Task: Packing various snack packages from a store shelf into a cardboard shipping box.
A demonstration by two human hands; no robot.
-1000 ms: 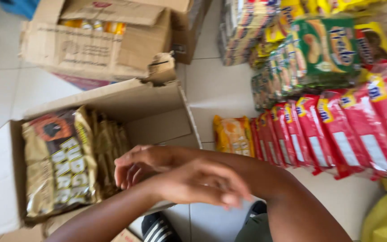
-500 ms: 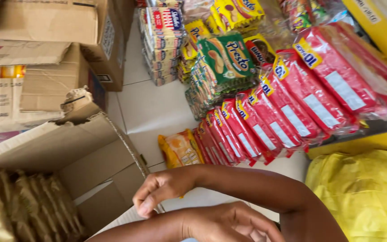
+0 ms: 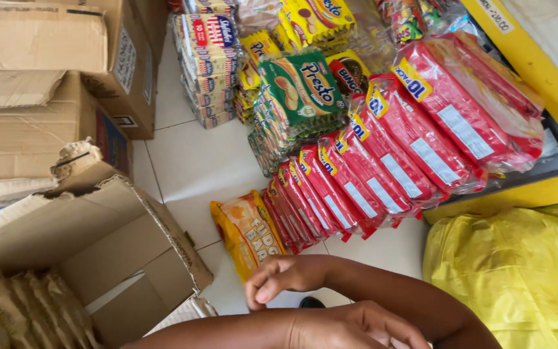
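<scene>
Arms crossed low over tiled floor (image 3: 182, 161); right hand (image 3: 282, 278) w/ fingers curled loosely, empty, hovering just beside lower end of orange snack pack (image 3: 247, 229); left hand (image 3: 356, 326) at bottom edge of view, fingers bent, partly cut off, can't tell if holding anything. Orange pack lying on floor, leaning against row of red biscuit packs (image 3: 356, 174); green biscuit stack (image 3: 298, 97) behind those, toward far side of floor. Open cardboard box (image 3: 117, 252) at floor's left, near right hand, w/ brown-gold wrapped packs (image 3: 27, 310) inside along its left wall; yellow plastic bag (image 3: 518, 271) at lower right corner.
</scene>
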